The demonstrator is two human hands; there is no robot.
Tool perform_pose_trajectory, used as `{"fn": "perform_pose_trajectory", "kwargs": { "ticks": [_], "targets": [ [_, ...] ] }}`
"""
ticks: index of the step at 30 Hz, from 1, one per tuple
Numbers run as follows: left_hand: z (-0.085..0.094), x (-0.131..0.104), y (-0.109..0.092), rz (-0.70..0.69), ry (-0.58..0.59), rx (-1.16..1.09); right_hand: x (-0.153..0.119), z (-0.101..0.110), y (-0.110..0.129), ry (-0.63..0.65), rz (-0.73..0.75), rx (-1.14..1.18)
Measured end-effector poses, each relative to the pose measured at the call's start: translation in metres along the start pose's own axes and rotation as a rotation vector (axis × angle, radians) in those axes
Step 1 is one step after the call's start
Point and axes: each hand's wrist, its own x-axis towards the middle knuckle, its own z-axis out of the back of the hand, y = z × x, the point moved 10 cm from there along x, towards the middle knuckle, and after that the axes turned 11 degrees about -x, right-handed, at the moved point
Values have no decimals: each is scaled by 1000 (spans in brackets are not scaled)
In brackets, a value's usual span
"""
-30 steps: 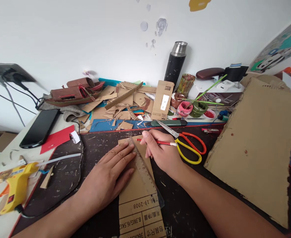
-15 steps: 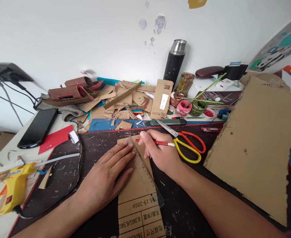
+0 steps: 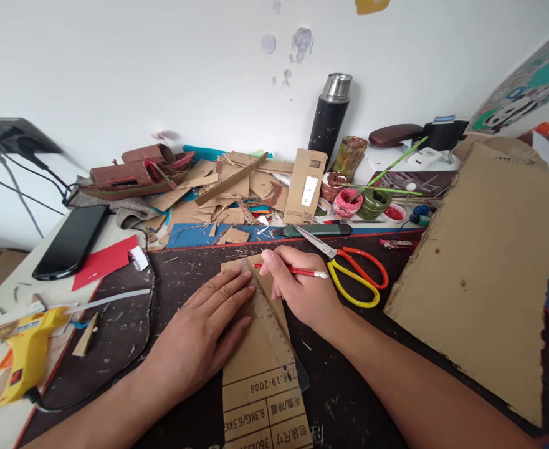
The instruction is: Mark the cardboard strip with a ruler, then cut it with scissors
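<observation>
My left hand [image 3: 209, 324] lies flat with its fingers stretched out, pressing on a clear ruler [image 3: 270, 321] and the cardboard piece [image 3: 250, 355] beneath it. The ruler runs at a slant across the cardboard, which has printed text near its lower end. Between the fingers of my right hand [image 3: 297, 287] is a red pencil [image 3: 305, 271], its tip by the ruler's upper end. Scissors [image 3: 353, 274] with one red and one yellow handle lie just beyond the right hand.
A yellow glue gun [image 3: 33, 352] and a phone [image 3: 71, 243] lie on the left. Cardboard scraps [image 3: 230, 187], a model boat [image 3: 134, 174], a green cutter [image 3: 318, 231], paint jars [image 3: 348, 204] and a black flask [image 3: 329, 118] line the back. A large cardboard sheet [image 3: 480, 280] stands right.
The right hand and the pencil have shifted very slightly left. The left hand, ruler and cardboard stay in place.
</observation>
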Motion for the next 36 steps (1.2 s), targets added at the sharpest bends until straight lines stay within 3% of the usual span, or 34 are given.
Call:
{"fn": "perform_pose_trajectory", "kwargs": {
  "ticks": [36],
  "targets": [
    [-1, -3, -1, -36, -26, 2, -1, -2, 0, 21, -16, -26]
  ]
}}
